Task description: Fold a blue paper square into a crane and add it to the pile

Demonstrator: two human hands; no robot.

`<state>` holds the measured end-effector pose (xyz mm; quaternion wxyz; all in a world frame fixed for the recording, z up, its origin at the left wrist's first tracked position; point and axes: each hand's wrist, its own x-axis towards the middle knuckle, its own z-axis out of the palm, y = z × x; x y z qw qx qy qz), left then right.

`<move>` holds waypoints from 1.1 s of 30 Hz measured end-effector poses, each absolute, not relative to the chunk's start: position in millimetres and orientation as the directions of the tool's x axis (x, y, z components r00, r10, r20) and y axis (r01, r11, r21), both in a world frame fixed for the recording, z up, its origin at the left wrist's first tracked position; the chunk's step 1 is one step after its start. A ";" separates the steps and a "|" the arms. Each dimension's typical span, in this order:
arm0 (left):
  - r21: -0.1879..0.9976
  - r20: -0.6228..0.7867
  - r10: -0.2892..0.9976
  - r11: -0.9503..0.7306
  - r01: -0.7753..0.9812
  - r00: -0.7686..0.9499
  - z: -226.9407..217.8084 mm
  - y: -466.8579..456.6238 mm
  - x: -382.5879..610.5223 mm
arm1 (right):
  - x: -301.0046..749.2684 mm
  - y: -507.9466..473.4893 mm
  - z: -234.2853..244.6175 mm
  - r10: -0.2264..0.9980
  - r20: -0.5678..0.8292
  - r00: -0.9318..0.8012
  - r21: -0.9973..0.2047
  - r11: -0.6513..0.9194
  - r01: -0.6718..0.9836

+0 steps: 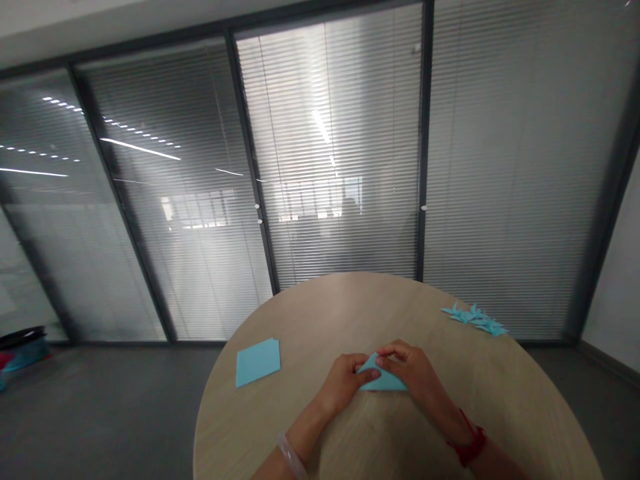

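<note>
A light blue sheet of paper, folded into a triangle, lies on the round wooden table in front of me. My left hand pinches its left side with curled fingers. My right hand presses on its top and right side, fingertips meeting the left hand's near the triangle's peak. Part of the paper is hidden under both hands.
A small stack of flat light blue paper squares lies at the table's left. Several folded blue paper figures sit at the far right edge. Behind the table stand glass partitions with blinds; dark floor surrounds the table.
</note>
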<state>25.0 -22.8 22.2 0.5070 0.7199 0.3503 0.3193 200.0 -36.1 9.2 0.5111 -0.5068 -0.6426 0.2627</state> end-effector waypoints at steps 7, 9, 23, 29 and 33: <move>0.934 0.127 0.830 -0.285 0.217 0.542 24.4 -23.5 25.1 | 200.1 -33.3 5.7 0.930 0.363 0.049 -0.880 0.325 0.347; 0.936 0.115 0.827 -0.276 0.218 0.551 24.2 -23.1 25.0 | 199.8 -33.0 5.5 0.930 0.364 0.049 -0.881 0.327 0.342; 0.915 0.150 0.815 -0.329 0.233 0.560 22.6 -24.6 25.5 | 197.7 -39.5 16.4 0.948 0.317 -0.013 -0.897 0.304 0.322; 0.911 0.144 0.855 -0.311 0.269 0.498 27.4 -25.8 25.4 | 198.7 -36.7 14.2 0.945 0.324 0.049 -0.907 0.296 0.299; 0.954 0.108 0.916 -0.204 0.219 0.386 29.5 -21.4 23.3 | 200.0 -39.5 19.1 0.948 0.278 0.156 -0.946 0.242 0.215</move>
